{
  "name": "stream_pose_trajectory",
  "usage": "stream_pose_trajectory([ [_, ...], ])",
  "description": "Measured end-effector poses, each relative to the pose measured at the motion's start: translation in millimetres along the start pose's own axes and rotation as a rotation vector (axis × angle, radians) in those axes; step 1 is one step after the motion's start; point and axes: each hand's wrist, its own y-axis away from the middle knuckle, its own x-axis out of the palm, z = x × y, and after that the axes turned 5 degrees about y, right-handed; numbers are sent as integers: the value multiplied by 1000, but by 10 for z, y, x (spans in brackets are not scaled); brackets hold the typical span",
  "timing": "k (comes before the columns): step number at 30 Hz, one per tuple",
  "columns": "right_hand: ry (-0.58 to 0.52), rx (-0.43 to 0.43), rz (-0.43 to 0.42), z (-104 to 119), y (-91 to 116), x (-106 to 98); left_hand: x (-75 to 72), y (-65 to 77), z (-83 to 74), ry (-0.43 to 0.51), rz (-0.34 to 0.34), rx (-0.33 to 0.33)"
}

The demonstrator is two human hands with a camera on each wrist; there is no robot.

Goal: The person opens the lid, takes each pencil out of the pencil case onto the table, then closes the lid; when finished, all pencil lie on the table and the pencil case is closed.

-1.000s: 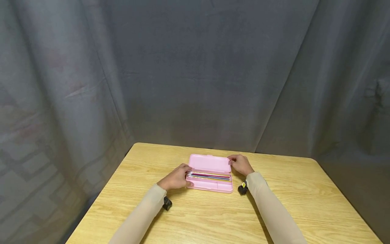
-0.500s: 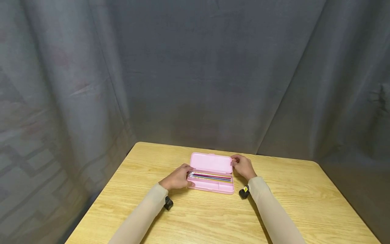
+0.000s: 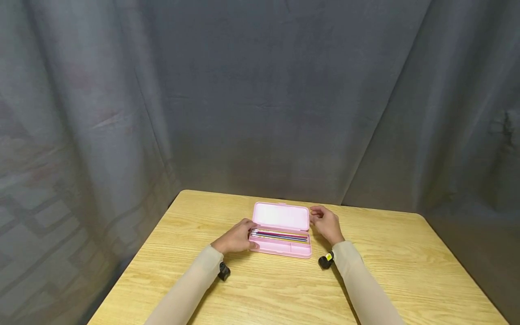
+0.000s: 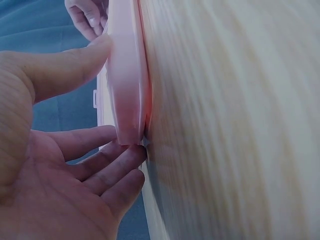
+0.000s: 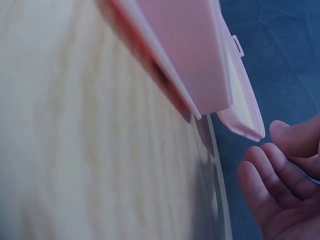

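A pink pencil case (image 3: 280, 251) stands with its lid (image 3: 281, 215) raised at the back. Several pencils (image 3: 280, 235) lie side by side in its long rear compartment; the front compartments show bare pink plastic. My left hand (image 3: 236, 236) grips the case's left end, thumb at the front edge and fingers around the end, as the left wrist view also shows. Just off the lid's right edge is my right hand (image 3: 327, 224), fingers loosely bent and holding nothing. A small gap between its fingertips (image 5: 256, 154) and the lid corner shows in the right wrist view.
The case rests on a light wooden table (image 3: 260, 289), towards its far edge. Grey curtains (image 3: 260, 99) hang behind the table and at both sides. A black wrist camera (image 3: 224, 271) sits on the left wrist, another black camera (image 3: 326, 260) on the right.
My right hand has let go of the lid's right edge and moved slightly right, away from it. The lid stays raised, and my left hand keeps its grip on the case.
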Motion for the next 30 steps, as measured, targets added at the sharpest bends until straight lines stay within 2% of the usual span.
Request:
stream_pose_trajectory([
  [5, -23, -41, -53, 66, 10, -12, -7, 8, -3, 9, -5, 2],
  [8, -39, -63, -56, 126, 30, -33, -6, 1, 3, 14, -4, 1],
  [18, -52, -144, 36, 386, 142, -29, -17, 14, -8, 14, 25, -17],
  [30, -42, -224, 165, 581, 286, 98, -2, -7, 12, 14, 12, -2],
])
